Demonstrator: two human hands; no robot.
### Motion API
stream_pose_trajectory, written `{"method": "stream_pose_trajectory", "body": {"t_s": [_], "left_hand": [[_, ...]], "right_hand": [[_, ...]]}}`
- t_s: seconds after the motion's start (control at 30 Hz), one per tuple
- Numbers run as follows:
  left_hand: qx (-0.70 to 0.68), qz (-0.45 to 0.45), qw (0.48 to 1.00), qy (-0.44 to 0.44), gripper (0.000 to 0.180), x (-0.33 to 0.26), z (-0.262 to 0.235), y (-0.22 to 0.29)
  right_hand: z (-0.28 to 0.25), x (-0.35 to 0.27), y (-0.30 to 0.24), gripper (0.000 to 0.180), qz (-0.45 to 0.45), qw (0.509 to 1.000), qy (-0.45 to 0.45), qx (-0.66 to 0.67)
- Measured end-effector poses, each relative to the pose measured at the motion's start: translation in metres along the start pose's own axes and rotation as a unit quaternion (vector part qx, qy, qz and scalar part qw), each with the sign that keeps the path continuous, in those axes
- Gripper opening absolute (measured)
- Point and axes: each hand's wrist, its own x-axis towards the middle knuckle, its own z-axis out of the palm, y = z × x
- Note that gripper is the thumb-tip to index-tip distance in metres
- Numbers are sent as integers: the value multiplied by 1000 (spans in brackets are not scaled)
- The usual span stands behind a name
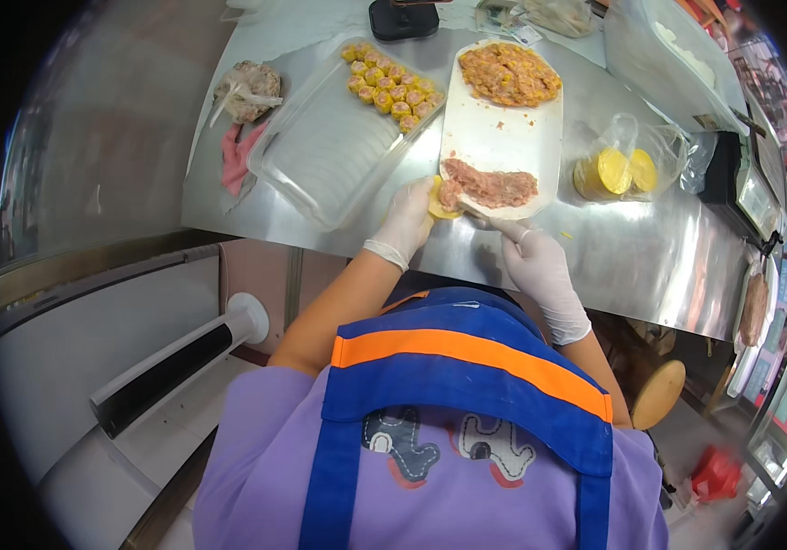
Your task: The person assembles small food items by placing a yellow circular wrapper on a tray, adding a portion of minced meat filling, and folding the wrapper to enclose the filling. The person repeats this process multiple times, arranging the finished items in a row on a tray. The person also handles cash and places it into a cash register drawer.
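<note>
My gloved left hand (403,225) pinches a round yellow dumpling wrapper (438,208) at the near left corner of a long white tray (502,139). Pale pink minced meat lies partly over that wrapper. My gloved right hand (538,266) is closed around a thin spreading tool (474,215), its tip against the meat by the wrapper; the tool's exact kind is hard to make out. A strip of pink minced meat (494,188) fills the tray's near end, and an orange chunky filling (510,73) its far end. To the left, a clear plastic tray (320,165) bears rows of yellow open-topped dumplings (389,84).
At the right stand stacks of yellow wrappers (609,174) in a clear bag, with a dark scale (746,192) beyond. A translucent bin (673,69) stands at the back right. A tied bag of meat (247,90) and a pink cloth (236,158) lie at the far left.
</note>
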Motion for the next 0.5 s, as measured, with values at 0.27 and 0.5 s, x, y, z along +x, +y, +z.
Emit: {"method": "stream_pose_trajectory", "body": {"t_s": [0.27, 0.5], "left_hand": [[51, -32, 998, -12, 35, -25, 21, 13], [27, 23, 999, -19, 31, -19, 13, -2]], "right_hand": [[5, 27, -4, 32, -35, 999, -12, 0], [7, 29, 14, 33, 15, 995, 13, -96]]}}
